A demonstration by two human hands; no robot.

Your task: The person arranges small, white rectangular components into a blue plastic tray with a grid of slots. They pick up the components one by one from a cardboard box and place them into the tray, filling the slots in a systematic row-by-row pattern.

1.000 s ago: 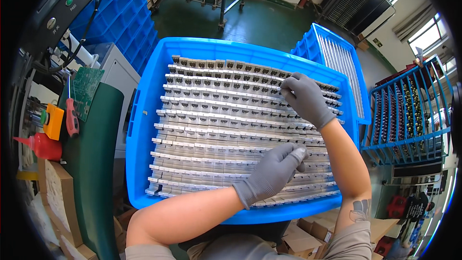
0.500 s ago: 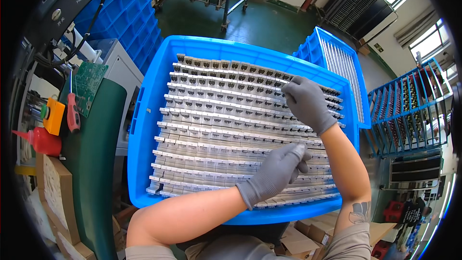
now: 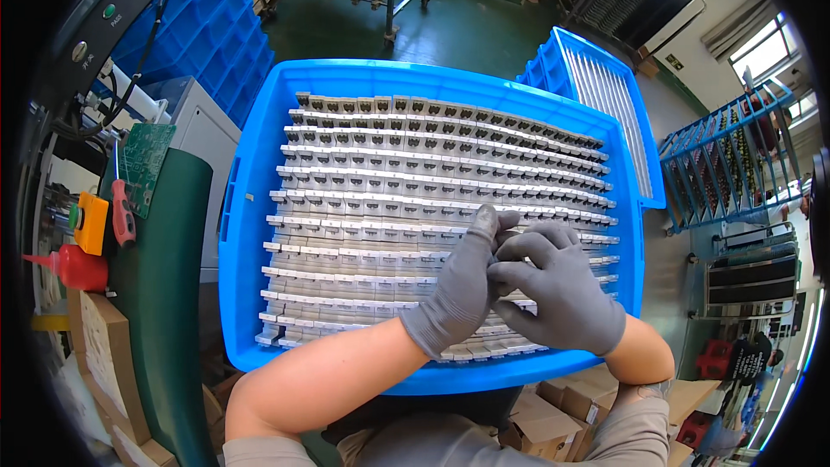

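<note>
Both my hands wear grey knit gloves and meet above a large blue plastic bin (image 3: 245, 233). Rows of small pale grey plastic housings (image 3: 372, 233) with dark slots fill it. My left hand (image 3: 462, 285) is closed, thumb pointing up and fingers folded toward the right. Against it, my right hand (image 3: 562, 290) has its fingers curled, their tips beside the left hand's fingers. Whatever may lie between the fingertips is hidden or too small to name. The housings under the hands are covered from sight.
Left of the bin are a green mat (image 3: 173, 294), a green circuit board (image 3: 145, 164), a red-handled screwdriver (image 3: 123, 212), a red bottle (image 3: 78, 266) and a control panel (image 3: 99, 22). Behind stand stacked blue crates (image 3: 203, 30); at right, another blue bin (image 3: 641, 134) and a rack (image 3: 735, 164).
My right hand has come down and toward me from the far right rows to meet my left hand. The left hand has moved slightly left and up. The view has shifted a little.
</note>
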